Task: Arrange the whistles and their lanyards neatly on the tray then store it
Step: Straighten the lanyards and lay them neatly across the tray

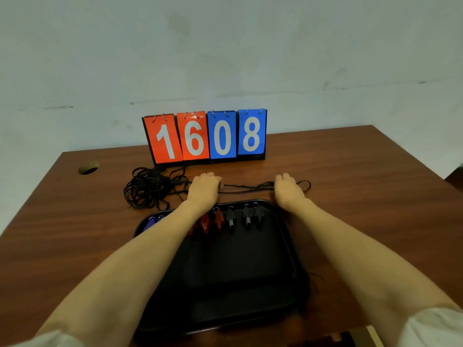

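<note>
Holding a thin black lanyard cord (246, 189) stretched left to right over the brown wooden table (350, 184), just beyond the far rim of the black rectangular plastic tray (250, 284); gripping it with curled left hand (204, 187) and right hand (288, 190). Lying in a row along the tray's far edge (blue, red, then black): small plastic whistles (218, 219). Sitting far left: tangled black lanyards (147, 189).

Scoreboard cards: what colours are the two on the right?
Blue scoreboard cards, white digits; head view.
</note>
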`<state>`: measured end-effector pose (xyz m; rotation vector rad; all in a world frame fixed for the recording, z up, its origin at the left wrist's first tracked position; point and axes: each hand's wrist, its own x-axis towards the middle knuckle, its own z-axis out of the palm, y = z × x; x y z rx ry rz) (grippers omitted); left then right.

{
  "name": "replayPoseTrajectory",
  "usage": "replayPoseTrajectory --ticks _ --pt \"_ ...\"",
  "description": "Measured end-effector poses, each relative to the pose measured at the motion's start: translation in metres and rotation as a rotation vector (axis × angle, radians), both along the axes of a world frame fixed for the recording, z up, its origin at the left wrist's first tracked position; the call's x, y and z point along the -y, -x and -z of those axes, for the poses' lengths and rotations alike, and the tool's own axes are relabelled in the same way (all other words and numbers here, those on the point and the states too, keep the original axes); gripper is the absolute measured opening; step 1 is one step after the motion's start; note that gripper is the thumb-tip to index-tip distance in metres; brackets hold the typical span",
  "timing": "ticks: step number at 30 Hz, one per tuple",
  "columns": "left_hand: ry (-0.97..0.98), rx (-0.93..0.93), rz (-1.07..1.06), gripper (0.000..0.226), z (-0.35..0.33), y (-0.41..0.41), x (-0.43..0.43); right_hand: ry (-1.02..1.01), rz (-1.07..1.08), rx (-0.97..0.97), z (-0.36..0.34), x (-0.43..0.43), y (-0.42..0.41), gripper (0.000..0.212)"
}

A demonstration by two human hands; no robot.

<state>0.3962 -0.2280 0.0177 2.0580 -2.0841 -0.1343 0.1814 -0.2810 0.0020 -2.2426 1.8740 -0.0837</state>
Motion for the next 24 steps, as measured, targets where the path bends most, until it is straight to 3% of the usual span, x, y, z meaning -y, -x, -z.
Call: replayPoseTrajectory --ticks 3,5,8,11,14,17,20,24 --pt "0.132 -0.292 -0.063 0.021 -0.031 0.009 -0.017 0.128 0.042 0.125 -0.031 -0.020 0.004 0.027" --pt "0.180 -0.392 -0.051 0.019 -0.055 0.011 -0.030 0.202 0.074 0.292 -0.062 -0.030 0.003 0.022" --pt "0.198 -0.448 0.003 0.018 -0.090 0.010 -0.056 0.333 0.048 0.500 -0.117 -0.047 -0.002 0.010" --pt "0.160 -0.369 0.038 0.027 -0.118 0.007 -0.084 0.459 -0.072 0.626 -0.172 -0.070 -0.010 0.011" --pt "0.194 -0.298 0.052 0.044 -0.144 0.005 -0.108 0.515 -0.243 0.626 -0.216 -0.100 -0.019 0.012" --pt "0.330 -0.547 0.093 0.050 -0.176 0.012 -0.132 0.535 -0.402 0.585 -0.247 -0.131 -0.029 0.011" --pt "0.342 -0.809 0.148 0.042 -0.206 0.027 -0.153 0.567 -0.501 0.571 -0.267 -0.158 -0.037 0.011" --pt "0.492 -0.696 0.088 0.025 -0.225 0.030 -0.174 0.609 -0.545 0.445 -0.283 -0.180 -0.039 0.013"
